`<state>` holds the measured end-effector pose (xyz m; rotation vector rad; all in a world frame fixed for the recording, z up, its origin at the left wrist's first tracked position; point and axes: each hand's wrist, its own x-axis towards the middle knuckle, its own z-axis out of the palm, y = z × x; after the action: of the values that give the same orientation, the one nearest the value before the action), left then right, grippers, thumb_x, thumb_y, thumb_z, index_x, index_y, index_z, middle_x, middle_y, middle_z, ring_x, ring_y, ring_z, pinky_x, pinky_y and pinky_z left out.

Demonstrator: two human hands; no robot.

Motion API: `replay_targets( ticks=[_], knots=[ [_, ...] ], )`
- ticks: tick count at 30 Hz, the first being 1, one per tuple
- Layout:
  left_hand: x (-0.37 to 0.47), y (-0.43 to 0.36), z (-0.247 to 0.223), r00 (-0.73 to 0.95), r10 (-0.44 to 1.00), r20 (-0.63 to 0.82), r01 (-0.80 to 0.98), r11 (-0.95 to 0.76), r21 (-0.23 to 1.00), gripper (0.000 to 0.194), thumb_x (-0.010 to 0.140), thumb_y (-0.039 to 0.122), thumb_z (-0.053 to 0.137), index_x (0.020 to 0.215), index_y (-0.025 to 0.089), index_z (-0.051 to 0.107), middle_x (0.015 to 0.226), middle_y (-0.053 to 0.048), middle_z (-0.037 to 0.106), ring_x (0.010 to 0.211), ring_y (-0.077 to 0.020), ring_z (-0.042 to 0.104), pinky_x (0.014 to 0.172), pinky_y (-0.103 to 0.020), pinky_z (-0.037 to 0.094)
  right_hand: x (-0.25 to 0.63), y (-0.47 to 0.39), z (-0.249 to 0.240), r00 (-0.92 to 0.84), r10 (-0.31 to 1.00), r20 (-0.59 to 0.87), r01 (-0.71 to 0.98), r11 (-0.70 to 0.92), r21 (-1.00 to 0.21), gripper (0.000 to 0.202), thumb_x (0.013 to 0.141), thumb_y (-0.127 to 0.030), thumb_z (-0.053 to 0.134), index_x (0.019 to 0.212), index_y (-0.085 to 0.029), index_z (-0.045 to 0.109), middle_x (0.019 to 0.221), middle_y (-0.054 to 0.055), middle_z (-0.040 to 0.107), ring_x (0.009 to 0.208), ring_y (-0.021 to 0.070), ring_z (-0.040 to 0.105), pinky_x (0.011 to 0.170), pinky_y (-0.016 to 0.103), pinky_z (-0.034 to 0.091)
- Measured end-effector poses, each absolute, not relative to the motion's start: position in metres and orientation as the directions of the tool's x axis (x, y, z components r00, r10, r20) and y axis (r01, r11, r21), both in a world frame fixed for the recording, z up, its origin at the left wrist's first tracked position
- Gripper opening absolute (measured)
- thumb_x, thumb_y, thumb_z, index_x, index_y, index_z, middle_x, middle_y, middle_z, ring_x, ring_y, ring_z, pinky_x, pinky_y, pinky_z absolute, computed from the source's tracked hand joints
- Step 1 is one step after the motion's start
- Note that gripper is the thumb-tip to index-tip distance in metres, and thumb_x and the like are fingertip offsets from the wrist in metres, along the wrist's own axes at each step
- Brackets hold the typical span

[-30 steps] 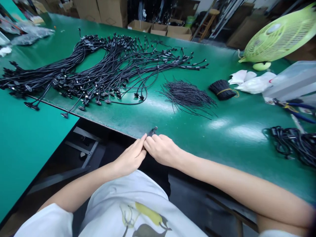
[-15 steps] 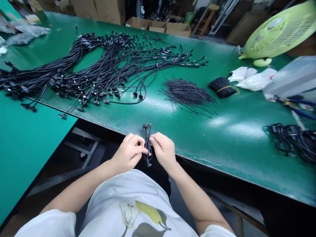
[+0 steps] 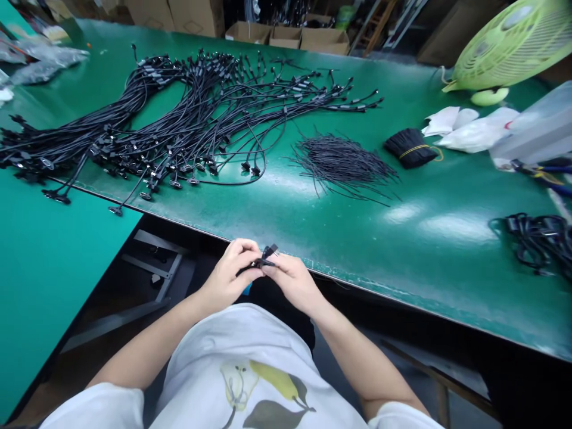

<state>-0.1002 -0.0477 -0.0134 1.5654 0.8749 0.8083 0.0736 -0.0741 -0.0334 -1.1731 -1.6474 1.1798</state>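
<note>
Together, left hand point(image 3: 223, 279) and right hand point(image 3: 292, 280) pinch a black cable point(image 3: 270, 251), fingers point(image 3: 244, 260) closed. Black strands point(image 3: 346, 161) lie at one o'clock.

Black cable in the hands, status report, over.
Left hand, right hand: both on black cable. Cable partly hidden. Cable pile and thin black strands lie beyond, apart from the hands.
</note>
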Motion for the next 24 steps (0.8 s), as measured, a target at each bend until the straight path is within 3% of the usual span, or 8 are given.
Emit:
replay_targets(
  ticks=[3,6,10,12,15,17,19,24],
  knots=[
    [-0.096,-0.057,-0.019,0.470,0.876,0.108,0.095,-0.171,0.981,0.018,0.086,0.026,0.061,0.103,0.021,0.066,0.114,-0.011,0.063,0.108,-0.0251,0.057,0.100,-0.040,0.039,0.078,-0.071,-0.036,-0.378,0.900,-0.215,-0.128,-0.281,-0.951,0.034,0.086,-0.049,0.055,0.070,-0.019,0.051,0.053,-0.007,0.033,0.044,0.0070,0.022,0.044,0.022,0.021],
    [-0.092,-0.059,-0.028,0.458,0.888,-0.028,-0.046,0.055,0.997,0.038,0.084,0.026,0.066,0.119,0.024,0.052,0.105,-0.008,0.068,0.091,-0.0209,0.065,0.089,-0.037,0.047,0.082,-0.073,-0.032,-0.438,0.857,-0.272,-0.149,-0.367,-0.918,0.041,0.084,-0.056,0.056,0.070,-0.018,0.052,0.052,-0.008,0.030,0.044,0.0060,0.021,0.043,0.021,0.021],
    [-0.092,-0.048,-0.032,0.473,0.872,-0.128,-0.219,0.257,0.941,0.041,0.077,0.029,0.073,0.111,0.020,0.053,0.085,-0.003,0.068,0.076,-0.0162,0.065,0.076,-0.030,0.050,0.095,-0.087,-0.007,-0.394,0.915,-0.088,0.373,0.072,-0.925,0.035,0.096,-0.041,0.045,0.079,-0.016,0.063,0.069,0.001,0.058,0.060,0.0105,0.051,0.060,0.024,0.040],
    [-0.092,-0.042,-0.031,0.450,0.885,-0.121,-0.200,0.232,0.952,0.031,0.083,0.032,0.067,0.108,0.018,0.056,0.080,-0.001,0.064,0.070,-0.0128,0.061,0.070,-0.025,0.049,0.100,-0.092,0.008,-0.273,0.941,0.199,0.599,0.328,-0.730,0.023,0.097,-0.029,0.045,0.093,-0.018,0.065,0.085,0.005,0.066,0.076,0.0141,0.058,0.071,0.027,0.044],
    [-0.089,-0.040,-0.031,0.504,0.860,-0.074,-0.002,0.087,0.996,0.028,0.091,0.032,0.055,0.116,0.020,0.054,0.078,0.001,0.062,0.060,-0.0101,0.056,0.060,-0.023,0.046,0.099,-0.087,0.017,-0.237,0.783,0.575,0.765,0.515,-0.387,0.029,0.094,-0.031,0.051,0.118,-0.015,0.059,0.110,0.014,0.064,0.106,0.0237,0.056,0.090,0.036,0.044],
    [-0.087,-0.042,-0.030,0.559,0.826,-0.071,0.176,-0.034,0.984,0.028,0.092,0.030,0.050,0.118,0.021,0.051,0.076,0.001,0.063,0.060,-0.0113,0.058,0.062,-0.024,0.046,0.095,-0.075,0.012,-0.375,0.720,0.584,0.767,0.595,-0.241,0.034,0.094,-0.031,0.052,0.120,-0.011,0.058,0.110,0.017,0.063,0.111,0.0266,0.054,0.095,0.040,0.041],
    [-0.086,-0.044,-0.028,0.574,0.814,-0.093,0.311,-0.111,0.944,0.027,0.093,0.029,0.048,0.118,0.021,0.051,0.074,0.002,0.063,0.061,-0.0127,0.060,0.066,-0.025,0.047,0.092,-0.061,-0.001,-0.466,0.721,0.514,0.753,0.627,-0.197,0.029,0.096,-0.030,0.047,0.111,-0.010,0.061,0.094,0.014,0.065,0.097,0.0244,0.056,0.088,0.038,0.043],
    [-0.091,-0.041,-0.019,0.611,0.773,-0.170,0.390,-0.108,0.914,0.034,0.088,0.029,0.055,0.120,0.020,0.049,0.083,0.000,0.066,0.074,-0.0156,0.064,0.075,-0.027,0.048,0.100,-0.049,-0.021,-0.424,0.750,0.508,0.732,0.614,-0.295,0.029,0.098,-0.038,0.044,0.103,-0.016,0.061,0.090,0.008,0.066,0.085,0.0189,0.053,0.074,0.032,0.038]
  ],
)
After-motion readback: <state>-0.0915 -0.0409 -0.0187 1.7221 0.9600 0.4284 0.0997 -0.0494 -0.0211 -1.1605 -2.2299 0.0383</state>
